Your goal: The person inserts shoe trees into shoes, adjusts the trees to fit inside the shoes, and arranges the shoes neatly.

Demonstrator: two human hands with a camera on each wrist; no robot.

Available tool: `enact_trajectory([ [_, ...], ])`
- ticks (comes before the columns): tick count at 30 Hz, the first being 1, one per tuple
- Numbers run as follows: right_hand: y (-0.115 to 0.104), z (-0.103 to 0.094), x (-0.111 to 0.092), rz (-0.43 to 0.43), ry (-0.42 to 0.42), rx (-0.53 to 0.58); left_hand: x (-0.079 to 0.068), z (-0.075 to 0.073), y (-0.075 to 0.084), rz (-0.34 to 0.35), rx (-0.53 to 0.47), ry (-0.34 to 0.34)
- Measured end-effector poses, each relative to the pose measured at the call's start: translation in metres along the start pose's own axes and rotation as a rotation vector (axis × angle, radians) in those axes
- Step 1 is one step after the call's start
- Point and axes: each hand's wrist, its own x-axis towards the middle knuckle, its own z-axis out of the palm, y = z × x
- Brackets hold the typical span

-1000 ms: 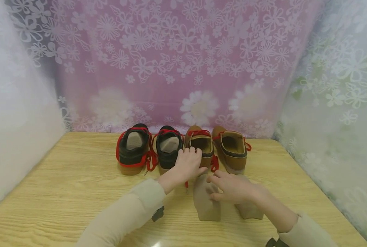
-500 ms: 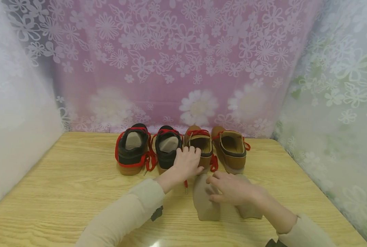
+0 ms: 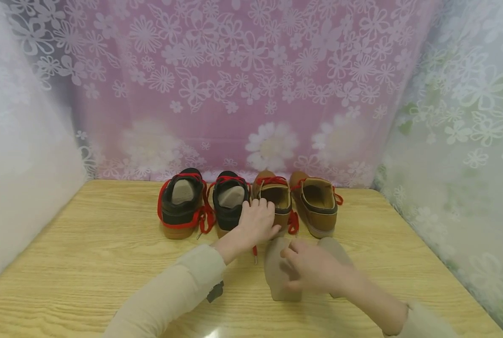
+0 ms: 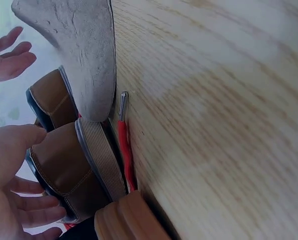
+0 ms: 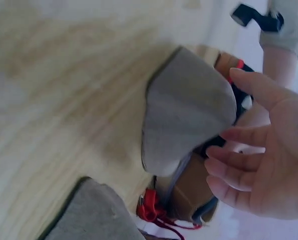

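My left hand (image 3: 257, 218) hovers at the heel of the left brown shoe (image 3: 282, 220), fingers loosely bent and holding nothing; the left wrist view shows its thumb near that heel. My right hand (image 3: 319, 270), slightly blurred, is over two grey-beige foot-shaped inserts, fingers spread and curved. Its fingertips are by the left insert (image 5: 189, 110); the right wrist view shows a gap between thumb and fingers with no grip on it. The right insert (image 3: 333, 246) lies partly hidden under the right hand and forearm. Behind it is the right brown shoe (image 3: 325, 220), with a hollow opening.
Two black shoes with red laces, the left one (image 3: 179, 218) and its neighbour (image 3: 228, 220), stand left of the brown pair with grey inserts inside. A loose red lace (image 4: 124, 145) trails on the wooden table (image 3: 86, 263). Flowered cloth (image 3: 217, 103) hangs behind.
My right hand has shifted slightly toward me, uncovering more of the right insert's far end. My left hand and the shoes stay in place.
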Motion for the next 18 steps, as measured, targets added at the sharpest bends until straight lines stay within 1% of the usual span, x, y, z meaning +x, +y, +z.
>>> enact_trajectory([
  [3,-0.007,0.005,-0.002,-0.008,0.017,-0.007,0.001,-0.003,-0.001,0.006,0.003,-0.029],
  [7,-0.016,0.012,-0.003,0.023,0.037,-0.084,0.002,-0.006,-0.003,0.013,0.005,-0.075],
  [10,-0.020,0.017,-0.004,0.037,0.037,-0.113,0.002,-0.008,-0.004,0.019,0.007,-0.101],
  [14,-0.022,0.022,-0.005,0.031,0.048,-0.116,0.002,-0.010,-0.005,0.018,0.003,-0.108],
  [18,-0.023,0.024,-0.006,0.025,0.079,-0.121,-0.001,-0.010,-0.005,0.014,-0.009,-0.090],
])
